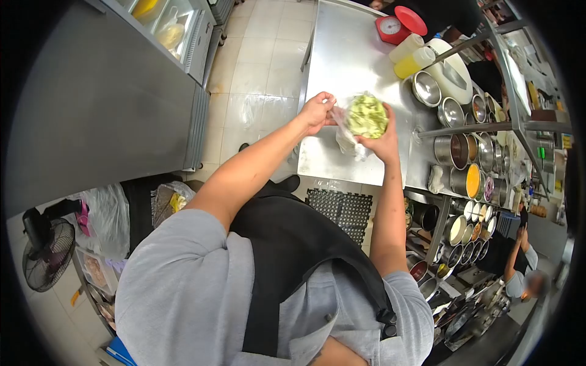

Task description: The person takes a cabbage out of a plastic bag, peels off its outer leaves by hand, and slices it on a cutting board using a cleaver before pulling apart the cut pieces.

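Observation:
A clear plastic bag (pixel 354 145) with chopped pale green vegetable (pixel 367 116) in it hangs over the near part of the steel table (pixel 342 61). My right hand (pixel 384 138) is wrapped round the right side and underside of the green contents. My left hand (pixel 317 113) pinches the bag's loose plastic at its left side. The bag is somewhat blurred, and part of it is hidden by my right fingers.
A red scale (pixel 390 28), yellow-filled bottles (pixel 414 62) and metal bowls (pixel 426 88) stand along the table's far and right side. Containers of ingredients (pixel 473 181) line the right. A grey cabinet (pixel 104 104) is left. Other people are at the top and far right.

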The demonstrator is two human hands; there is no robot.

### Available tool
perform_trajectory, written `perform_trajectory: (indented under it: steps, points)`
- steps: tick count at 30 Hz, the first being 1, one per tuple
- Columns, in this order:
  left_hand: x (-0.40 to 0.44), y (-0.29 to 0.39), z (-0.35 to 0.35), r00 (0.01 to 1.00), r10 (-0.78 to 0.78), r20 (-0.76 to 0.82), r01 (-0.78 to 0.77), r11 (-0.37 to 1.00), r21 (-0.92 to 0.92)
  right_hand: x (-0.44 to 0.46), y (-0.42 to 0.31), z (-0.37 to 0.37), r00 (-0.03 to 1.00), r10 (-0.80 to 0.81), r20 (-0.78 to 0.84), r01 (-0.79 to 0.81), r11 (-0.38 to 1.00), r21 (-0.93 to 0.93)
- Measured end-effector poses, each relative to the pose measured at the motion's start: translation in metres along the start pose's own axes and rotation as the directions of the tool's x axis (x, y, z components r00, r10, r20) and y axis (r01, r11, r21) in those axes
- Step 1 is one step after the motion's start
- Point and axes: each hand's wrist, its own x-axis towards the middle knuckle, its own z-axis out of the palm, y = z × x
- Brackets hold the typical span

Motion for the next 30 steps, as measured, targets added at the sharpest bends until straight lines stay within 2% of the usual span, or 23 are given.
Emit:
perform_trajectory:
  steps: [1,2,3,5,6,8,9,10,11,13,14,16,17,19,21,22,23,24,25,26,27,29,30]
  points:
    - [-0.013,0.014,0.008,0.996,0.021,0.089,-0.019,0.999,-0.032,-0.006,-0.006,0.0,1.0,0.002,-0.006,0.0,0.945,0.327]
    - [-0.028,0.031,0.016,0.988,0.034,0.15,-0.03,0.999,-0.026,-0.006,-0.001,0.0,0.997,-0.076,0.021,0.057,0.883,0.465]
    - [-0.041,0.044,0.021,0.989,0.036,0.146,-0.033,0.999,-0.027,-0.006,-0.005,0.002,0.997,-0.077,0.025,0.057,0.883,0.467]
    - [-0.072,0.067,0.027,0.959,0.121,0.255,-0.135,0.99,0.035,-0.008,-0.024,0.012,0.983,-0.169,-0.07,0.175,0.764,0.621]
    - [-0.095,0.079,0.031,0.962,0.144,0.231,-0.154,0.988,0.024,-0.009,-0.026,0.022,0.977,-0.187,-0.099,0.206,0.732,0.65]
    - [-0.133,0.087,0.024,0.958,0.186,0.218,-0.186,0.982,-0.022,-0.004,0.05,0.05,0.975,-0.203,-0.095,0.212,0.702,0.68]
    - [-0.152,0.088,0.016,0.953,0.219,0.208,-0.209,0.976,-0.066,-0.004,0.055,0.066,0.973,-0.212,-0.087,0.211,0.683,0.699]
    - [-0.17,0.087,0.008,0.959,0.222,0.176,-0.202,0.971,-0.126,-0.003,0.06,0.081,0.972,-0.22,-0.079,0.209,0.664,0.718]
    - [-0.191,0.087,-0.002,0.959,0.238,0.153,-0.22,0.967,-0.128,-0.016,0.039,0.104,0.993,-0.113,-0.026,0.085,0.565,0.821]
    - [-0.237,0.089,-0.018,0.978,0.206,-0.028,-0.206,0.951,-0.232,-0.023,0.021,0.145,0.997,-0.026,0.077,-0.058,0.436,0.898]
    - [-0.266,0.094,-0.017,0.968,0.206,-0.145,-0.24,0.931,-0.276,-0.024,0.023,0.168,0.99,-0.094,0.105,-0.055,0.427,0.902]
    - [-0.303,0.075,-0.057,0.949,0.26,-0.175,-0.301,0.913,-0.274,-0.028,0.014,0.208,0.969,-0.162,0.184,-0.096,0.443,0.892]
    - [-0.322,0.068,-0.075,0.939,0.294,-0.177,-0.334,0.904,-0.267,-0.034,-0.01,0.228,0.972,-0.135,0.192,-0.142,0.314,0.939]
    - [-0.367,0.063,-0.101,0.893,0.336,-0.3,-0.407,0.887,-0.217,-0.047,-0.051,0.267,0.944,-0.166,0.286,-0.257,0.172,0.951]
    - [-0.416,0.053,-0.137,0.836,0.402,-0.373,-0.452,0.891,-0.051,-0.051,-0.05,0.311,0.951,-0.192,0.243,-0.227,0.102,0.969]
    - [-0.433,0.037,-0.161,0.77,0.486,-0.413,-0.48,0.868,0.126,-0.049,-0.042,0.333,0.95,-0.2,0.239,-0.227,0.083,0.97]
    - [-0.461,0.03,-0.179,0.735,0.493,-0.466,-0.498,0.858,0.122,-0.052,-0.048,0.353,0.942,-0.205,0.264,-0.256,0.065,0.965]
    - [-0.485,0.024,-0.193,0.707,0.559,-0.434,-0.397,0.821,0.411,-0.06,-0.063,0.369,0.926,-0.216,0.311,-0.31,0.04,0.95]
    - [-0.512,0.017,-0.212,0.697,0.604,-0.387,-0.251,0.711,0.657,-0.07,-0.083,0.386,0.903,-0.231,0.363,-0.367,0.026,0.93]
    - [-0.537,0.009,-0.234,0.651,0.645,-0.4,-0.139,0.619,0.773,-0.083,-0.102,0.404,0.878,-0.245,0.411,-0.421,0.01,0.907]
    - [-0.557,-0.003,-0.26,0.622,0.648,-0.439,-0.129,0.638,0.759,-0.095,-0.12,0.42,0.848,-0.261,0.461,-0.476,0.005,0.879]
    - [-0.585,-0.037,-0.319,0.505,0.644,-0.575,0.043,0.646,0.762,-0.122,-0.153,0.456,0.784,-0.286,0.551,-0.576,-0.003,0.817]
    - [-0.595,-0.058,-0.351,0.38,0.73,-0.568,0.0,0.614,0.789,-0.135,-0.164,0.474,0.751,-0.298,0.589,-0.619,-0.009,0.785]
